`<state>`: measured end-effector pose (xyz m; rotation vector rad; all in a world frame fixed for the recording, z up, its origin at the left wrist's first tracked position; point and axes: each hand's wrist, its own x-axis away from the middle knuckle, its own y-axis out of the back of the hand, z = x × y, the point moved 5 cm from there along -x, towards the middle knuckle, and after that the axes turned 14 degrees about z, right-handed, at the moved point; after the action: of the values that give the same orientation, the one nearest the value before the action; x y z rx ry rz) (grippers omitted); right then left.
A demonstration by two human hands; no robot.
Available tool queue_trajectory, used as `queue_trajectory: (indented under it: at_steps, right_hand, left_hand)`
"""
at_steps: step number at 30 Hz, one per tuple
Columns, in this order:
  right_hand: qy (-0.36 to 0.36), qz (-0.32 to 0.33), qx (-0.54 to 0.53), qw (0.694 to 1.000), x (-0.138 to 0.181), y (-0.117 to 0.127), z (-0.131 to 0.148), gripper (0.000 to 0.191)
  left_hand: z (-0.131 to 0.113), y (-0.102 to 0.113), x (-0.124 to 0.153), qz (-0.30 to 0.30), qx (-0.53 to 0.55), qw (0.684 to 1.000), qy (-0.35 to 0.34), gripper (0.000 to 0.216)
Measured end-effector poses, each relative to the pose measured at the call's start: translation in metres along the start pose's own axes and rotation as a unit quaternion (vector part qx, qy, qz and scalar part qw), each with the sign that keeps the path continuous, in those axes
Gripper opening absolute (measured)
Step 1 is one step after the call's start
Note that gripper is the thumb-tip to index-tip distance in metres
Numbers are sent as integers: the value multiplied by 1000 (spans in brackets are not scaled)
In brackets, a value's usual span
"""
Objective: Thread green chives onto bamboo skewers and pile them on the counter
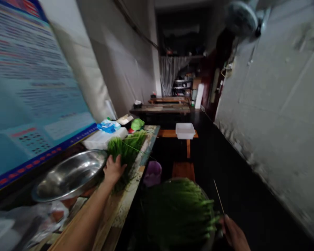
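My left hand (113, 170) reaches over the table with its fingers spread. It rests against a pile of long thin green stalks that look like chives (127, 148). At the lower right, my right hand (232, 232) is closed around a thin pale stick (218, 195) that points up and away. Beside that hand, a large heap of similar green stalks (175, 212) lies in a round container (212, 240) of which only part of the rim shows. The stalks there lie side by side, their ends toward my right hand. Shadow hides the heap's left side.
Left of the greens stand a steel basin (73, 174), a white box (104, 138) with a blue packet (108, 126), and plastic bags (28, 223). A purple bucket (153, 173) is beside the table edge. A white tub (185, 130) sits on a wooden bench (167, 133).
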<state>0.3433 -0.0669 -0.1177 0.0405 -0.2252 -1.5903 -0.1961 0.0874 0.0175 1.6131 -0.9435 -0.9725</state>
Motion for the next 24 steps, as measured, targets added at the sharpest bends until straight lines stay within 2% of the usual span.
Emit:
queue_trajectory:
  at_steps: [2, 3, 4, 6, 8, 11, 14, 16, 19, 22, 24]
  right_hand:
    - [-36, -11, -8, 999, 8, -6, -3, 46]
    - [-46, -16, -20, 999, 11, -10, -5, 44]
    - [-52, -24, -38, 998, 13, -13, -8, 43]
    - [-62, -45, -64, 995, 21, -19, -16, 41]
    - [-71, -62, -74, 993, 31, -24, -27, 40]
    - [-86, -82, -70, 990, 52, -29, -48, 42]
    - [-112, -90, -75, 987, 74, -34, -69, 44]
    - [-128, -85, -75, 985, 87, -38, -80, 43]
    - [-136, -84, -51, 986, 102, -43, -88, 43]
    - [-147, -81, -34, 985, 110, -47, -90, 45]
    - [-153, -76, -36, 985, 113, -50, -88, 44]
  left_hand:
    - [-32, 5, 22, -50, 24, 990, -126, 49]
    - [-51, 0, 34, -48, 56, 978, -195, 44]
    - [-70, -10, 48, -26, 92, 961, -260, 40]
    - [-109, -44, 82, 56, 153, 920, -357, 31]
    - [-144, -89, 122, 155, 179, 885, -402, 25]
    - [-186, -156, 182, 312, 177, 830, -427, 19]
    - [-213, -202, 228, 415, 154, 795, -415, 16]
    - [-227, -220, 252, 450, 145, 782, -405, 17]
    - [-241, -237, 277, 469, 139, 776, -398, 16]
    - [-246, -249, 288, 482, 137, 775, -385, 14]
    - [-245, -252, 286, 486, 167, 774, -371, 11]
